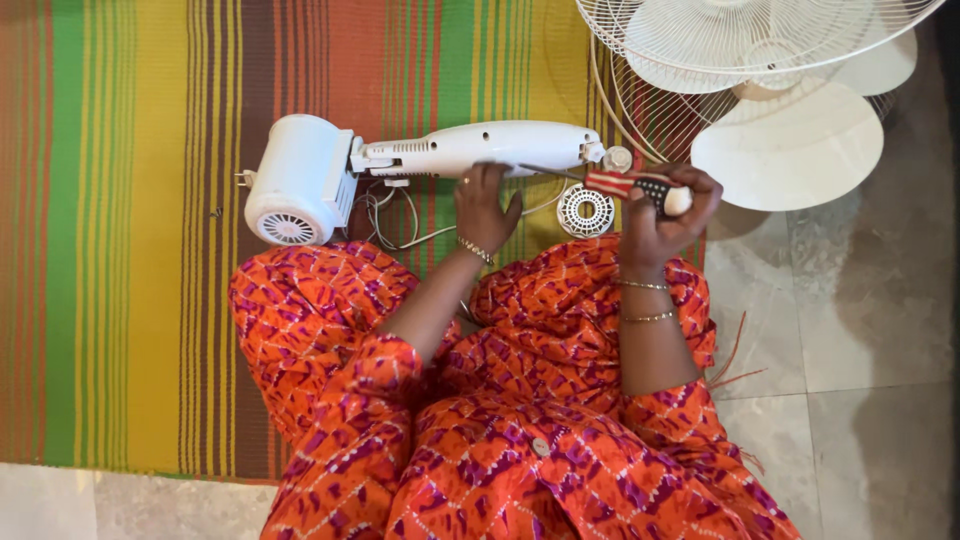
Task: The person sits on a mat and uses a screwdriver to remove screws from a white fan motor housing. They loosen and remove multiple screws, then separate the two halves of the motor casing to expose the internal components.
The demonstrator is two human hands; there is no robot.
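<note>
Floor is pale marble-look tile; a striped woven mat [150, 250] (green, yellow, red, brown) covers most of it, w/ the person seated at its near edge in orange-purple print.

On the mat lies a white fan motor unit [300, 180] joined to its white neck piece [480, 145], wires looping beneath. Left hand [485, 205] rests flat on the neck, fingers spread narrow, pressing rather than gripping.

Right hand [665, 205] is closed round a screwdriver [630, 185] w/ striped red handle, shaft pointing at the neck; tip prob. touching it, hard to tell.

Small round white cap [585, 210] sits between the hands. Wire fan guard [740, 40] and white blades [790, 145] lie top right, partly on tile.
</note>
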